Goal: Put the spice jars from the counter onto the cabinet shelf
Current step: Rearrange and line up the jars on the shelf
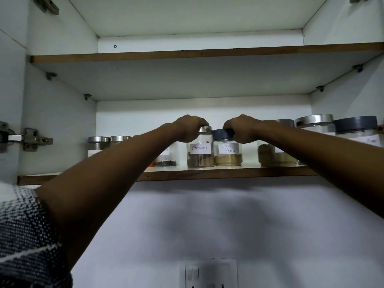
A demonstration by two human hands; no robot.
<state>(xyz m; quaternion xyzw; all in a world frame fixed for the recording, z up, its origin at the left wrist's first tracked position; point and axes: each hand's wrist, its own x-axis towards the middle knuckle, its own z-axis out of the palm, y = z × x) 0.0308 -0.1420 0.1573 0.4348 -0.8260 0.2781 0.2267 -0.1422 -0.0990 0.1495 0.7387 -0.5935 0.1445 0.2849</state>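
Spice jars stand side by side, touching, on the wooden-edged lower cabinet shelf (228, 173): a clear glass jar labelled Cinnamon (200, 151) with a steel lid, gripped at the lid by the left hand (190, 128), and at its 3 o'clock a clear black-lidded jar labelled Garam Masala (228, 151), gripped likewise by the right hand (242, 127). Forearms hide much of the neighbouring jars (276, 155); their labels are unreadable.
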